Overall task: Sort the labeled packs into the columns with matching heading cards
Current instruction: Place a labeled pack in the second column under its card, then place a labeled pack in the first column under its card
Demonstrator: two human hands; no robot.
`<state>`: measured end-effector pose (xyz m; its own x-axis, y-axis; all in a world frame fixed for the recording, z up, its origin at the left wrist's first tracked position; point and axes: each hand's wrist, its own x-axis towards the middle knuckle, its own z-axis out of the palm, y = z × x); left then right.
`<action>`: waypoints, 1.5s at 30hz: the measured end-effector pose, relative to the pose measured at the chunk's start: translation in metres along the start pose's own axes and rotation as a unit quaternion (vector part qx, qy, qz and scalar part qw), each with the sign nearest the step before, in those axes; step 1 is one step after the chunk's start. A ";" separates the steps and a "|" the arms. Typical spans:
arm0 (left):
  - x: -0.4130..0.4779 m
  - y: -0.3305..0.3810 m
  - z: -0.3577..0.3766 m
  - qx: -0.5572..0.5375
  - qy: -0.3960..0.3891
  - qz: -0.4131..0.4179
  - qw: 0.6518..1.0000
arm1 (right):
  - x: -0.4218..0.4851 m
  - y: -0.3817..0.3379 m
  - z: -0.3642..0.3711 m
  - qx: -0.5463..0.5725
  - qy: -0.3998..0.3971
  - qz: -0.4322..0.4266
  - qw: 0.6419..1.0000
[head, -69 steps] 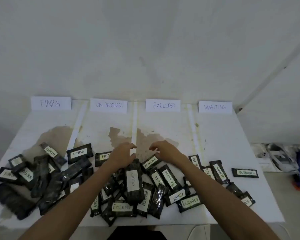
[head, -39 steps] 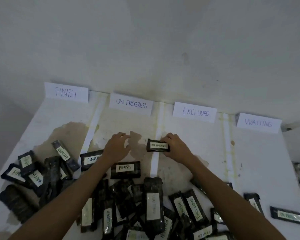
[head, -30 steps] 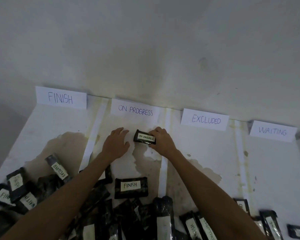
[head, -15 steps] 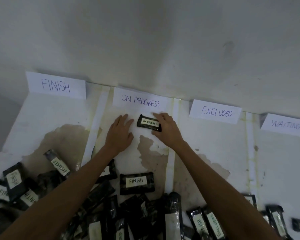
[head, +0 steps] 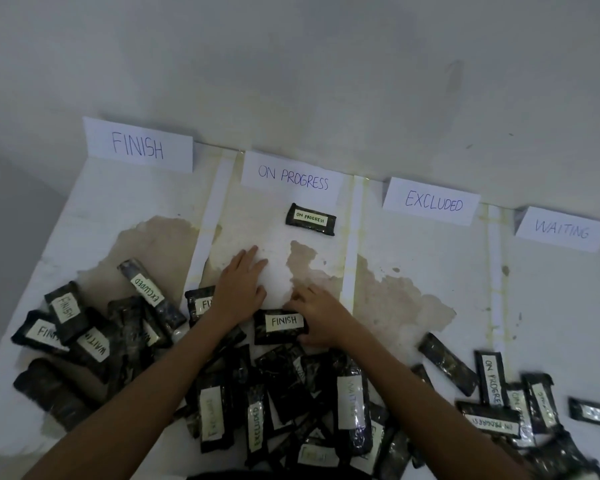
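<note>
Right hand grips the FINISH pack, left hand flat.

Counter, back edge, left to right: FINISH card, ON PROGRESS card, EXCLUDED card, WAITING card. One ON PROGRESS pack lay just before its card. A FINISH pack lay nearer, in the same column. Remaining packs were heaped along the front edge.

A white table meets a pale grey wall at twelve o'clock. One brown stain lies at nine o'clock, another at four. Pale strips run lengthwise.
</note>
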<state>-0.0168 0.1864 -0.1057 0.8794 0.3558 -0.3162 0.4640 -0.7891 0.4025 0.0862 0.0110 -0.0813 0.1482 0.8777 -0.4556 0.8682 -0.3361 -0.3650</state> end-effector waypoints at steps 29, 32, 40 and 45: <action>0.030 -0.192 -0.101 -0.073 0.189 -0.260 0.944 | 0.278 -0.078 -0.112 0.021 0.172 -0.028 0.984; 0.035 -0.195 -0.099 -0.061 0.198 -0.264 0.942 | 0.294 -0.083 -0.107 0.002 0.170 -0.027 0.985; 0.032 -0.197 -0.096 -0.095 0.193 -0.256 0.943 | 0.298 -0.080 -0.103 -0.008 0.170 -0.030 0.985; -0.009 -0.155 -0.099 -0.091 0.243 -0.322 0.910 | 0.261 -0.086 -0.103 0.026 0.190 -0.040 0.981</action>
<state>-0.0862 0.3551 -0.0803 0.3414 0.9299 -0.1372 0.8710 -0.2582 0.4179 0.0994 0.3041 -0.0852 0.2539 0.9628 -0.0925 0.8602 -0.2685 -0.4335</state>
